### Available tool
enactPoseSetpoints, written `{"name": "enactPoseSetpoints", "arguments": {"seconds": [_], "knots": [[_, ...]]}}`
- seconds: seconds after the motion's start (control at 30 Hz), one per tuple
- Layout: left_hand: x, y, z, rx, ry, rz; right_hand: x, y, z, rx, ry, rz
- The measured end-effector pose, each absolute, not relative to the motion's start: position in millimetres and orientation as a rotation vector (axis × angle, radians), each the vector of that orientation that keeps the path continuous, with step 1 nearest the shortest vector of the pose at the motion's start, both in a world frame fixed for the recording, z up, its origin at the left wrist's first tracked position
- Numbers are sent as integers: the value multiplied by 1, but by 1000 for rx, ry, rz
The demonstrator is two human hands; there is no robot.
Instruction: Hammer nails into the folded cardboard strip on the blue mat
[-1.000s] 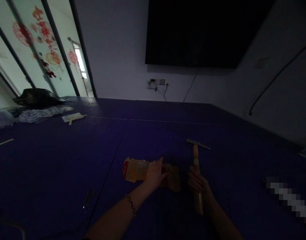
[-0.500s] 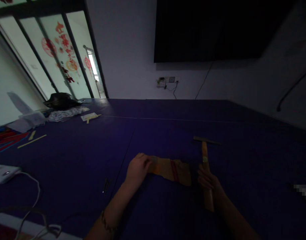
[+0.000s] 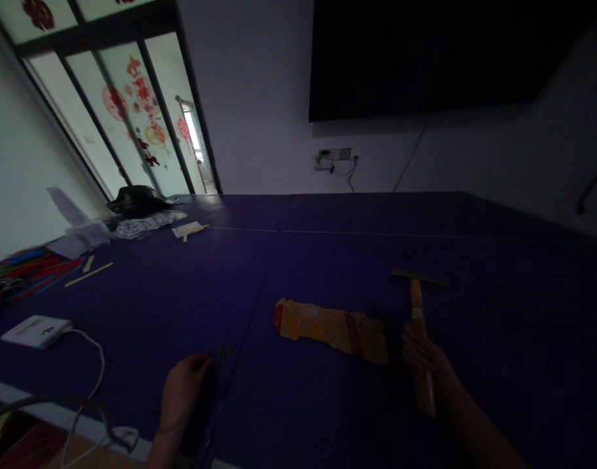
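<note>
One hammer point(image 3: 419, 326) lies at 4 o'clock on the tabletop point(image 3: 327, 260). One torn orange paper packet point(image 3: 330, 327) sits at centre. One small bunch of thin nails point(image 3: 222, 357) at 7 o'clock; their number cannot be told. One white box point(image 3: 35, 330) at 8 o'clock. Two hands point(image 3: 181, 391) point(image 3: 422, 355).

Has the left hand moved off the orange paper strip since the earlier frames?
Yes. The left hand left the orange paper strip and now sits nearer the table edge, by the thin dark sticks.

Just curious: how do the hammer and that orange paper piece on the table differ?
The hammer is a wooden-handled tool gripped by the right hand; the paper piece is flat, crumpled and untouched. The hammer points away from the person; the paper lies crosswise. Both rest on the blue table.
</note>
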State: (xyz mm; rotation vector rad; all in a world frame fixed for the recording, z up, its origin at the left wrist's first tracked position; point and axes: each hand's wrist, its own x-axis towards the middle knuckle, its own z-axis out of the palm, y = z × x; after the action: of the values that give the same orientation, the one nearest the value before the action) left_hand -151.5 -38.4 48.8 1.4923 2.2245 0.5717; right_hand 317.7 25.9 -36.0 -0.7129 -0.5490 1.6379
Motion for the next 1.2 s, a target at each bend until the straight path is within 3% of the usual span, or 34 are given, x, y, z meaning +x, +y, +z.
{"name": "enactPoseSetpoints", "arguments": {"seconds": [0.43,0.7,0.93,1.07,1.2], "knots": [[-131,-31,50,1457,2263,293,313,25,-31,-696,-614,1669],[-128,-30,53,1448,2252,300,315,32,-38,-637,-671,1661],[-126,-25,52,1363,2113,733,313,34,-41,-620,-690,1646],[-87,-13,62,1399,1690,1047,309,28,-33,-642,-677,1650],[-27,15,68,1431,1200,1086,306,21,-25,-668,-664,1673]]}}
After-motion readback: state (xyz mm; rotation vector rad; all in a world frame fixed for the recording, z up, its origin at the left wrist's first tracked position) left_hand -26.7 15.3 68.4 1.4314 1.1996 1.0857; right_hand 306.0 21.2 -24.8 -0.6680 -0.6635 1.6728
